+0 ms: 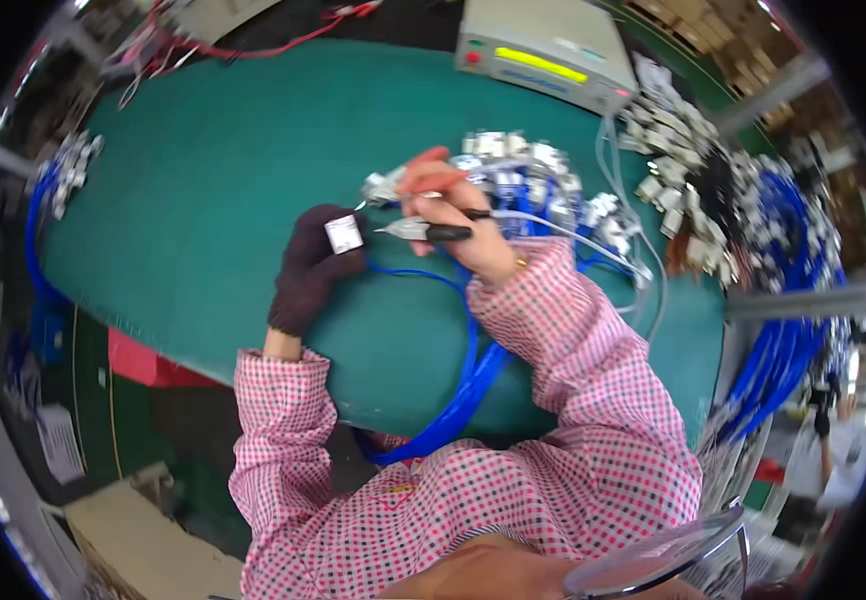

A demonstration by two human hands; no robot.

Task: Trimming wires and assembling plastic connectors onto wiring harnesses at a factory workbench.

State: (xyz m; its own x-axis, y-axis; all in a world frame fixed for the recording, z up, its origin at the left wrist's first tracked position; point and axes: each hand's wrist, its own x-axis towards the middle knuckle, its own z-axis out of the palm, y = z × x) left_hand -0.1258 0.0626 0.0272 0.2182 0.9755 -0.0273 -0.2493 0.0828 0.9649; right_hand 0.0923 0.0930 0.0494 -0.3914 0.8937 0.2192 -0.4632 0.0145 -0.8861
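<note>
My left hand (315, 262), in a dark knitted glove, is closed around a small silver-white cable connector (344, 235). A thin blue cable (418, 272) runs from beside it to the right. My right hand (463, 215) is bare and grips two test probes, a red one (437, 184) and a black one (448, 232). Their pointed tips face the connector from its right; the black probe's tip is a little apart from it. Whether the red probe's tip touches, I cannot tell. Just right of my right hand lies a heap of white and silver connectors (548, 165) on blue cables.
A beige test instrument (548, 50) with a yellow-green display stands at the back of the green table (203, 150). White leads (605, 150) run near it. More connectors (668, 140) and blue cable bundles (783, 330) lie right; another bundle (35, 235) hangs left. Red leads (283, 45) lie far left.
</note>
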